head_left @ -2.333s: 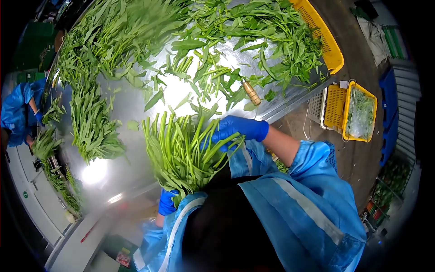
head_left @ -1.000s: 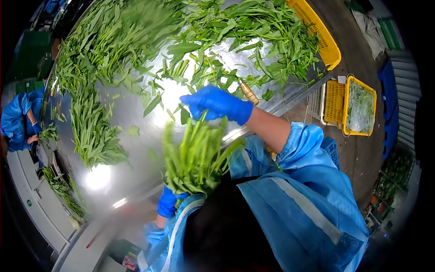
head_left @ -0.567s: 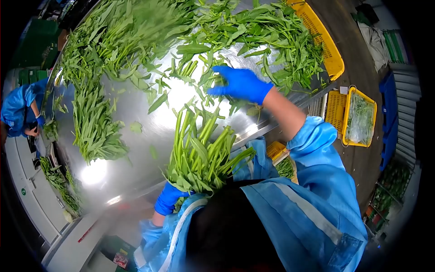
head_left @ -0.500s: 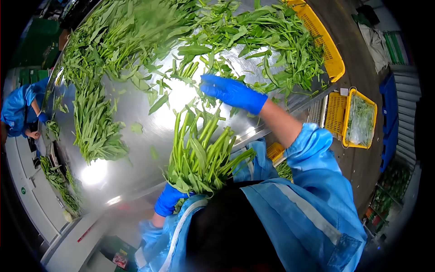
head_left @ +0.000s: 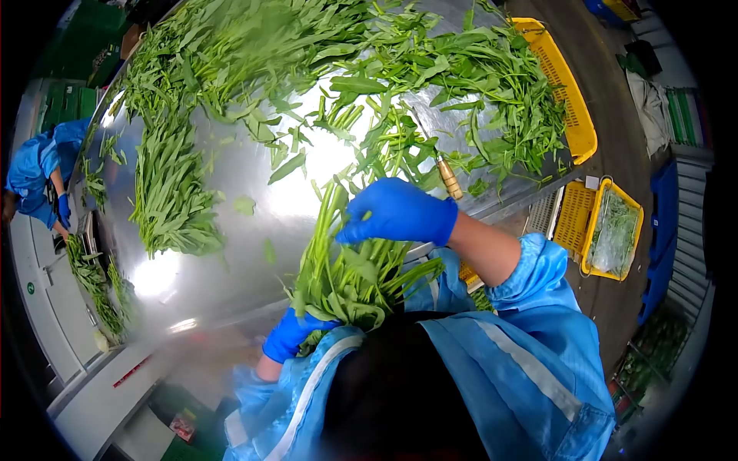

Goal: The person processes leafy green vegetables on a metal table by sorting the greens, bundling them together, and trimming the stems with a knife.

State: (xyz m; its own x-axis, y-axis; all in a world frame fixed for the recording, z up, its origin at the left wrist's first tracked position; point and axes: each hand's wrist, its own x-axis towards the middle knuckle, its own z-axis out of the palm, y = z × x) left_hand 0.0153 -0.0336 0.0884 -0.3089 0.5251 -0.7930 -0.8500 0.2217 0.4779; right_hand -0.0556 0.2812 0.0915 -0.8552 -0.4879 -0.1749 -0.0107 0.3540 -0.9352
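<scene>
My left hand (head_left: 296, 336) is closed round the leafy lower part of a bunch of water spinach (head_left: 350, 280), held in front of my chest with its cut stems pointing up and away. My right hand (head_left: 396, 213), in a blue glove like the left, reaches over the stem ends. Its fingers are curled against the stems on the bunch's far side; the exact grip is partly hidden. Just beyond that hand, a knife with a wooden handle (head_left: 449, 178) lies on the metal table (head_left: 238, 180) among loose cut stems.
Piles of water spinach (head_left: 165, 177) cover the table's far and left sides. A yellow crate (head_left: 557, 84) stands at the right edge, and another yellow crate (head_left: 613, 227) with bagged greens sits lower. At far left, a co-worker in a blue smock (head_left: 42, 169) handles greens.
My right hand has come down from above the loose stems to the held bunch, its fingers now curled. The knife handle has come into sight. My left hand keeps its hold.
</scene>
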